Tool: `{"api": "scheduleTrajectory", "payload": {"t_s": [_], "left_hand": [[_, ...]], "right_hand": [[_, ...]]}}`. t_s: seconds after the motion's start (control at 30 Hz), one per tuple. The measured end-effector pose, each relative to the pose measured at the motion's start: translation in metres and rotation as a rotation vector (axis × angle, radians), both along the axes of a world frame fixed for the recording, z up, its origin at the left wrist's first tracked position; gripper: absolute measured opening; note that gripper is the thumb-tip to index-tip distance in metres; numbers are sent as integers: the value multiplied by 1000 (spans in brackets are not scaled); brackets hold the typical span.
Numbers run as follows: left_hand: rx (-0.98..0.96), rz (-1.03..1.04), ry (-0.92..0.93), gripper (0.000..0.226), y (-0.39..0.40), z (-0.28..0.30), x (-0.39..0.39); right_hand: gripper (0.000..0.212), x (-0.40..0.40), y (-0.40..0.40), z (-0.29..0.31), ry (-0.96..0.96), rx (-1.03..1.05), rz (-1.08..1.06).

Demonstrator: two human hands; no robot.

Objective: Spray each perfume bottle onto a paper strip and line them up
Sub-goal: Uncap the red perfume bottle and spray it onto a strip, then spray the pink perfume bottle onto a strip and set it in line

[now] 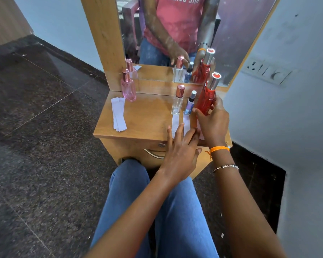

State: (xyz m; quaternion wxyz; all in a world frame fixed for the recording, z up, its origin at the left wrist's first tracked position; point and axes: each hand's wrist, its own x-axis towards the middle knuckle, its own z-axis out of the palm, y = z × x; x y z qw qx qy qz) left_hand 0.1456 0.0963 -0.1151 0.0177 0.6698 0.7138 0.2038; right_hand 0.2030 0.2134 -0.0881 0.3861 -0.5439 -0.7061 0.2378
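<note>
- Head view: a small wooden dressing table [145, 116] stands against a pale wall, with a mirror [175, 34] in a wooden frame rising from its back edge.
- The floor [45, 127] around the table is dark speckled stone laid in large tiles; a switch plate [267, 71] sits on the wall at about 2 o'clock from the table.
- The right hand [213, 123] grips a red bottle [206, 98] with a silver cap, holding it tilted at the table's 3 o'clock edge, fingers curled round its lower part.
- The left hand [181, 155] is open, fingers straight, and its fingertips rest on the paper strips [175, 123] lying at the 5 o'clock part of the tabletop.
- A clear bottle [177, 103] with a rose-gold cap and a small blue bottle [190, 104] stand upright just beside each other, each at the far end of a strip.
- A pink bottle [128, 86] stands upright at the 11 o'clock corner, near the mirror frame.
- A stack of spare strips [118, 114] lies at 9 o'clock, just in front of the pink bottle.
- A drawer handle [154, 153] shows on the table's front, above knees in blue jeans [157, 211].
</note>
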Motion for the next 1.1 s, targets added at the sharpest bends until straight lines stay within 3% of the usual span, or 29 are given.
{"api": "scheduleTrajectory", "payload": {"t_s": [0.1,0.2,0.27,0.33,0.5,0.7,1.1], "left_hand": [[39,54,-113,49,-7,6,-7],[104,184,-196,51,-17,14,-25],[183,321,-224,50,-23,20,-45],[243,465,-260,48,-30,23,-66],[271,670,-256,46,-48,11,-112],[198,615,-210,37,-63,-2,-133],[200,609,-123,44,-66,-10,-141]], "right_hand": [[62,14,-18,3,76,9,-18],[37,13,-55,4,137,153,-133],[22,-6,-80,2,189,164,-9],[17,-35,-96,-1,230,47,190],[10,-110,-94,-11,69,-201,431],[7,-154,-89,-7,57,-273,408],[8,-161,-87,7,46,-379,290]]}}
